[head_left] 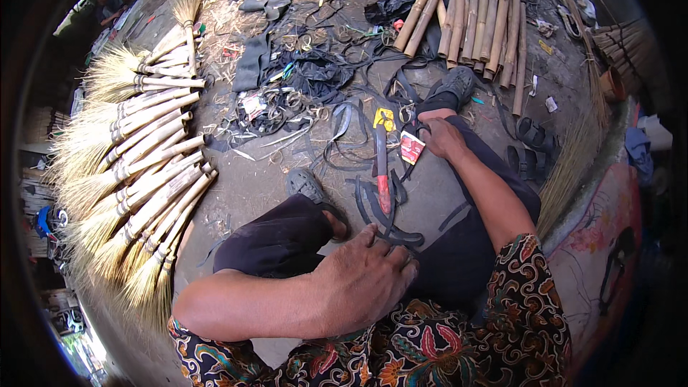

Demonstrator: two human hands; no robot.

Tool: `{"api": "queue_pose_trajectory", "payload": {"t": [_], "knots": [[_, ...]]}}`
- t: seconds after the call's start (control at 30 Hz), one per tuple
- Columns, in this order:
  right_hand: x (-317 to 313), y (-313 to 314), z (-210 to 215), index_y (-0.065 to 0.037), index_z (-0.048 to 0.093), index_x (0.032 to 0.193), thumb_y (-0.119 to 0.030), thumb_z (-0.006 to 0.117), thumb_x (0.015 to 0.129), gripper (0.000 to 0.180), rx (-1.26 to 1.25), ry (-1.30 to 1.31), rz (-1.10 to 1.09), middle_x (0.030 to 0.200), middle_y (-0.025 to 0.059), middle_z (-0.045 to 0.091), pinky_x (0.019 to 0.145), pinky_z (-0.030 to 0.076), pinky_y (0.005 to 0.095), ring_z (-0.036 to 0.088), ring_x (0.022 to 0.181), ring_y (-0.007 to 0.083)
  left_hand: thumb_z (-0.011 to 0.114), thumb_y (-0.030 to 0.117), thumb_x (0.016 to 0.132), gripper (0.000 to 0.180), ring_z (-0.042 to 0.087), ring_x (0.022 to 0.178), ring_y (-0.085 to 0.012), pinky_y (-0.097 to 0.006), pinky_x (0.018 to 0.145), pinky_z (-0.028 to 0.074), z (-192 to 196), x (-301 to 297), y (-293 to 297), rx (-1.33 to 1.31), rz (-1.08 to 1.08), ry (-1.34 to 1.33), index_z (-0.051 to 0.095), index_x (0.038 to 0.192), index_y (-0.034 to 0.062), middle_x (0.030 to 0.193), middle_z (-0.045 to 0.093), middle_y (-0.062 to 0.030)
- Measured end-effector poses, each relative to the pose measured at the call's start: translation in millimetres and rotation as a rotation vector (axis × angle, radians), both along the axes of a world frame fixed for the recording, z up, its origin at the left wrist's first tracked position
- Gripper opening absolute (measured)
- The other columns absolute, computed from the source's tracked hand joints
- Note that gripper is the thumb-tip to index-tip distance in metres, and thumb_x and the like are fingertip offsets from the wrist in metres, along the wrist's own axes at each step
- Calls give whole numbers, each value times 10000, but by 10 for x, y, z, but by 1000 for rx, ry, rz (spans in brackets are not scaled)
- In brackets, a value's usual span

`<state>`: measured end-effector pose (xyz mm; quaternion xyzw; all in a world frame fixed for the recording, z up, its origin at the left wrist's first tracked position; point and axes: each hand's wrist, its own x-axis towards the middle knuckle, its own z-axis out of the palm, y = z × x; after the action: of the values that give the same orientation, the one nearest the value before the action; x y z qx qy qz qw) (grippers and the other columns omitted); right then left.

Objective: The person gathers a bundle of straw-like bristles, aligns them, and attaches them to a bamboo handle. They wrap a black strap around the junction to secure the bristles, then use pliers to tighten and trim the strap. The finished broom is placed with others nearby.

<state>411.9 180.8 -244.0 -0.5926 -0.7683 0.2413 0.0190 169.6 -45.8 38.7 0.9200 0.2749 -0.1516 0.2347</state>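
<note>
On the ground, person seated, legs in dark trousers stretched toward 12 o'clock, sandals on both feet.

Left hand (362, 279): low centre, fingers spread and flat, palm down, fingertips touching a bundle of black rubber strips (387, 226) that lies between the legs. Nothing pinched.

Right hand (443, 137): at 1 o'clock from the left hand, resting by the right shin, fingers curled loosely. A small red-and-white packet (411, 147) sits at its 9 o'clock side, at the fingertips; cannot tell whether it is held or only touched.

Knife (382, 168): red handle, blade pointing to 12 o'clock, lies on the ground between the legs, just at 9 o'clock of the packet, handle end over the strips. Yellow-handled tool (385, 119) at its 12 o'clock tip. Neither hand is on the knife.

Around:
- Brooms (136, 165) with pale bristles and bound handles, row laid side by side, at 9 o'clock, well apart from the hands.
- Bamboo poles (473, 7) stacked at 12–1 o'clock.
- More loose rubber strips and scraps (301, 72) scattered across the ground at 11–12 o'clock.
- Spare black sandals (534, 143) at 3 o'clock of the right hand, near a bundle of dry straw (573, 165).
</note>
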Motion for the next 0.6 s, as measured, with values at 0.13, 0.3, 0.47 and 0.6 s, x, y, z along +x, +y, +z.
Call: {"api": "queue_pose_trajectory", "payload": {"t": [0.13,0.3,0.47,0.6], "knots": [[-352,-384,-525,-68,554,1446,-318,642,974,542,-150,-132,-114,1603,232,362,1147,442,519,442,1442,448,579,402,1016,572,620,1247,-360,-545,1184,385,33,-14,118,27,18,3,546,1446,26,1285,640,-203],[-378,-614,-1040,-8,413,1526,-249,698,933,701,-91,94,-436,1555,286,409,1161,423,502,456,1421,455,637,431,986,611,599,1285,-362,-531,1195,373,45,-125,188,5,58,-38,548,1441,32,1330,629,-197],[-286,-350,-1190,30,579,1361,-282,712,884,585,-65,190,-513,1334,310,626,1091,484,458,609,1269,427,649,432,980,622,604,1277,-369,-517,1198,373,14,-151,199,-53,25,-80,538,1443,31,1325,628,-202],[-268,-371,-1235,-1,668,1243,-297,704,872,476,-302,173,-445,1195,296,704,1024,521,471,675,1172,420,663,436,971,627,606,1274,-372,-512,1193,381,7,-119,245,-67,27,-95,541,1433,30,1311,634,-207]]}}
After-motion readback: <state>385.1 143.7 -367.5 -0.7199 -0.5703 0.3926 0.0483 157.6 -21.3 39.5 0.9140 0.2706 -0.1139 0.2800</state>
